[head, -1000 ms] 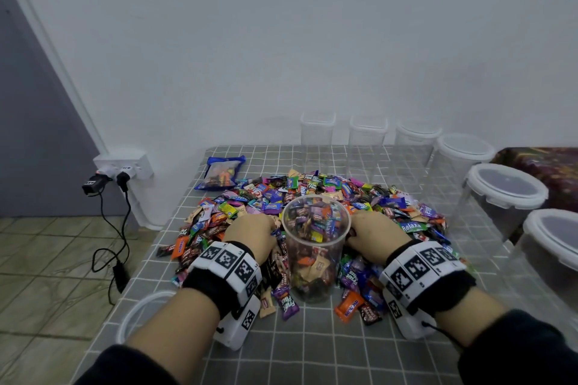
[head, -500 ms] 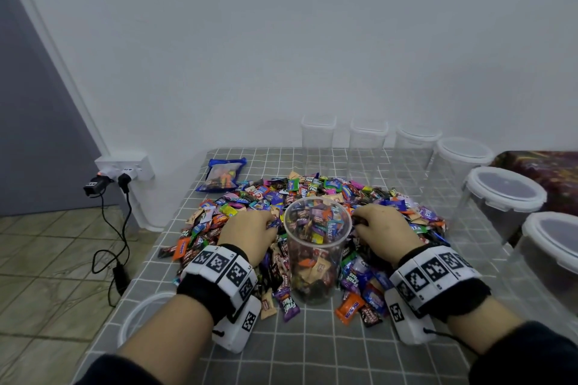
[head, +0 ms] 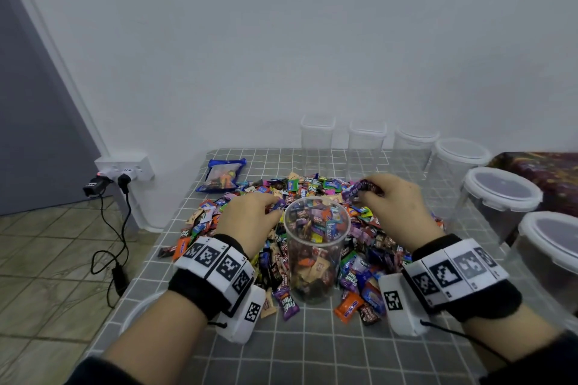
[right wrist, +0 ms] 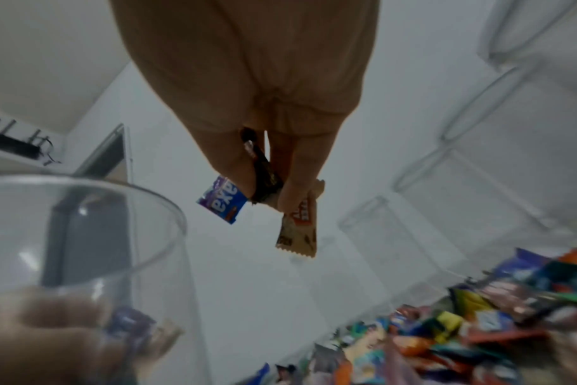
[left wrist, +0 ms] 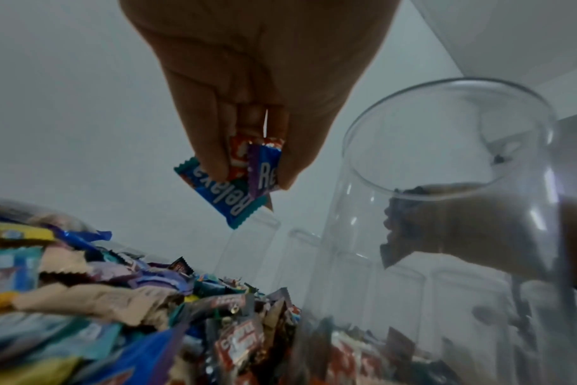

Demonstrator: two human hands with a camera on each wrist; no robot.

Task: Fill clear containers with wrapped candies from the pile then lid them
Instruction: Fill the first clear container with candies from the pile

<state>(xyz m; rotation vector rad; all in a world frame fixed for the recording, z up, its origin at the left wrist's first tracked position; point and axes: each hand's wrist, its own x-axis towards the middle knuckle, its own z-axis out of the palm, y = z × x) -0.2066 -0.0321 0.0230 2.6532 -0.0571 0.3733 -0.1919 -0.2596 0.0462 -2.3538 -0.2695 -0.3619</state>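
Observation:
A tall clear container [head: 316, 247], more than half full of wrapped candies, stands open-topped in the middle of the candy pile [head: 312, 191]. My left hand [head: 250, 219] hovers just left of its rim and pinches a few wrapped candies [left wrist: 244, 179] above the pile. My right hand [head: 394, 203] is raised at the right of the rim and grips a small bunch of candies [right wrist: 267, 208]; a purple wrapper [head: 359, 187] sticks out of its fingers. The same container shows at the side in the left wrist view [left wrist: 445, 208] and the right wrist view [right wrist: 83, 234].
Empty clear containers [head: 366, 147] line the back wall. Lidded ones [head: 500, 194] stand along the right edge. A blue snack bag [head: 223, 175] lies at the back left. A round white lid [head: 137, 309] sits by the table's left edge. Cables hang at the left wall.
Both hands rose out of the pile holding candies. The right hand lifted higher and moved toward the back of the container's rim; the left came up beside the rim.

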